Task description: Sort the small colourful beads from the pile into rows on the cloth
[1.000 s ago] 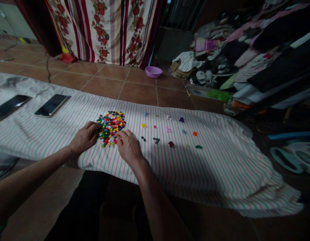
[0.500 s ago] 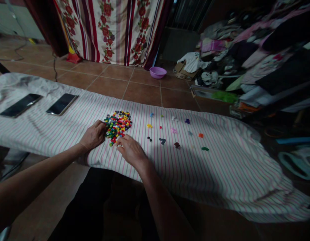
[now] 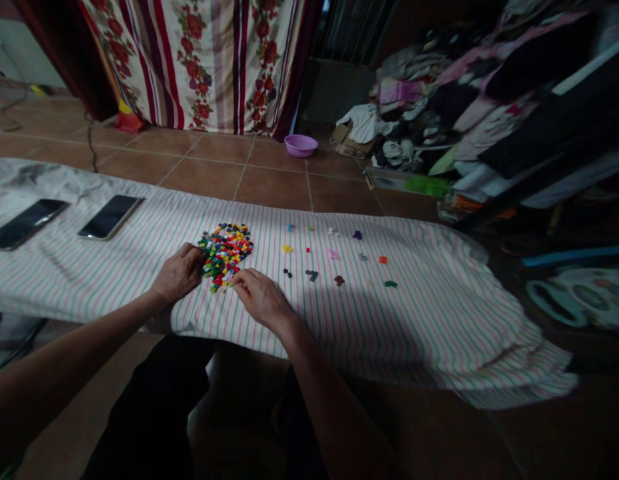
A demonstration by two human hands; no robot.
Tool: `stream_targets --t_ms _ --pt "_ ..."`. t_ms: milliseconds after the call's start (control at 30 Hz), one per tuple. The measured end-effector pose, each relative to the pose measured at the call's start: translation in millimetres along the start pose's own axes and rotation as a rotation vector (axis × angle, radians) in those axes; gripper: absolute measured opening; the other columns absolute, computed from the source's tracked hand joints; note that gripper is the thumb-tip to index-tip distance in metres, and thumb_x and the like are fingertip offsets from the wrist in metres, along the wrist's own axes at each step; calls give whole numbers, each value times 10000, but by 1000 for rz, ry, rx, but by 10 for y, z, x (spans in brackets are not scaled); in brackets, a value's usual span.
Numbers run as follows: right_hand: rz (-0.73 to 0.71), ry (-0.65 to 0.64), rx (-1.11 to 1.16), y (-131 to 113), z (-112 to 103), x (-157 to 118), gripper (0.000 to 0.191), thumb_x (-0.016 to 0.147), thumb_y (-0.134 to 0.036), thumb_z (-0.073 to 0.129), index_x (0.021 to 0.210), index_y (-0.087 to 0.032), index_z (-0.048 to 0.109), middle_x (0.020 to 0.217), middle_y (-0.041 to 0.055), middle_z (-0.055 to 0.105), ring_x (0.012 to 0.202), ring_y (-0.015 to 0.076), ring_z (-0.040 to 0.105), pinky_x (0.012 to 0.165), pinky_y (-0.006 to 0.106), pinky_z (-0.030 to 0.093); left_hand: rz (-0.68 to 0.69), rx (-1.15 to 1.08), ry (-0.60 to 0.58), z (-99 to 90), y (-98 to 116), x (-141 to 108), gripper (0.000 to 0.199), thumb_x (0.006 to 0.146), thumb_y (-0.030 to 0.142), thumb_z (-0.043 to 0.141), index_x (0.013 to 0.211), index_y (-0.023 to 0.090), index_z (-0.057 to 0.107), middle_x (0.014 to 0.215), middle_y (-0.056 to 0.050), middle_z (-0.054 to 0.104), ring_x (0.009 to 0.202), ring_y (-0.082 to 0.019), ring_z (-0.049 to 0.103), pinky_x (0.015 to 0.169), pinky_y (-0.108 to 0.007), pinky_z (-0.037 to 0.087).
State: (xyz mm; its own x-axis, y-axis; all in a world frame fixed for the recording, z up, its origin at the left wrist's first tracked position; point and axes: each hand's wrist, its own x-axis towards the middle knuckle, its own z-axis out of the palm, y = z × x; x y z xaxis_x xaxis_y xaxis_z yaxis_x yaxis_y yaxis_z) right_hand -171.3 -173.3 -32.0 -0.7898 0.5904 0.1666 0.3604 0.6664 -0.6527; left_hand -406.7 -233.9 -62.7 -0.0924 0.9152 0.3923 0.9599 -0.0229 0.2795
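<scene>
A mixed pile of small colourful plastic bricks (image 3: 228, 248) lies on a striped cloth. My left hand (image 3: 178, 273) rests at the pile's left edge with fingers curled inward, their tips partly hidden. At the pile's lower right edge, my right hand (image 3: 262, 297) has thumb and fingers pinched together; anything between them is too small to make out. To the right, small one-colour groups sit apart on the cloth, among them yellow bricks (image 3: 287, 249), pink bricks (image 3: 332, 254), dark grey bricks (image 3: 312, 275), brown bricks (image 3: 339, 281), orange bricks (image 3: 383, 260) and dark green bricks (image 3: 390, 284).
Two phones, one dark phone (image 3: 27, 223) and another phone (image 3: 111, 217), lie on the striped cloth (image 3: 439, 320) at left. Beyond its far edge, a purple basin (image 3: 300, 147) stands on the tiled floor. Heaped clothes (image 3: 424, 100) fill the back right.
The camera view has swung slightly right, so everything appears further left. Both hands stay at the pile, and my right fingertips look drawn closer together.
</scene>
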Motion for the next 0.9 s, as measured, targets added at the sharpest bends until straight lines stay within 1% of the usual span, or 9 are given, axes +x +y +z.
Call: stream_targets --t_ms 100,167,267,367,467,567,667,767,900 --pt "42 130 2 123 -133 -69 146 904 -153 505 1007 -205 595 986 24 642 862 137 602 797 272 467 1 23 -9 -5 -7 1 133 826 242 424 842 213 553 891 -62 551 761 -170 576 727 -307 517" --pt "82 241 1 274 -245 -126 126 873 -163 528 969 -196 603 946 28 639 822 137 599 777 270 473 -12 35 -14 -5 -8 2 160 841 270 405 842 209 554 896 -73 558 756 -182 583 729 -324 520" --pt "157 454 12 571 -466 -241 111 861 -218 533 919 -192 624 915 41 647 777 140 602 759 272 489 -19 37 -19 -5 0 2 188 852 285 376 854 211 548 899 -81 560 756 -195 586 731 -344 518" --pt "256 642 -3 885 -746 -410 193 868 -305 509 907 -187 656 916 67 660 781 155 617 722 266 505 -21 30 -10 -7 2 -3 172 857 300 379 857 228 535 899 -80 555 760 -198 584 726 -340 515" --pt "402 826 -126 1172 -1015 -635 226 822 -318 520 881 -174 684 892 88 675 793 181 621 776 303 508 -18 43 -16 -5 -11 -11 152 857 314 393 855 231 520 902 -87 549 751 -206 575 714 -347 511" --pt "549 875 -203 1409 -1179 -863 253 756 -311 534 866 -166 709 822 82 686 748 191 621 792 329 505 -13 60 -28 3 -28 -19 165 864 313 377 852 220 513 900 -89 541 746 -209 562 717 -357 509" --pt "632 807 -221 1565 -1217 -1019 289 727 -313 513 854 -166 727 752 69 695 694 195 616 754 327 502 -10 48 -26 11 -39 -21 165 866 310 380 858 213 514 899 -76 531 757 -200 558 730 -351 510" --pt "669 758 -266 1619 -1187 -1079 305 711 -300 497 843 -177 742 763 79 718 721 216 632 755 334 496 -6 38 -25 13 -37 -17 145 862 296 391 865 211 508 902 -72 528 777 -200 560 750 -356 517" --pt "736 702 -311 1597 -1148 -1080 333 697 -263 474 849 -180 758 824 96 737 790 233 651 794 347 495 -16 34 -13 12 -30 -14 126 859 290 398 850 213 497 898 -78 532 778 -207 559 738 -365 517"
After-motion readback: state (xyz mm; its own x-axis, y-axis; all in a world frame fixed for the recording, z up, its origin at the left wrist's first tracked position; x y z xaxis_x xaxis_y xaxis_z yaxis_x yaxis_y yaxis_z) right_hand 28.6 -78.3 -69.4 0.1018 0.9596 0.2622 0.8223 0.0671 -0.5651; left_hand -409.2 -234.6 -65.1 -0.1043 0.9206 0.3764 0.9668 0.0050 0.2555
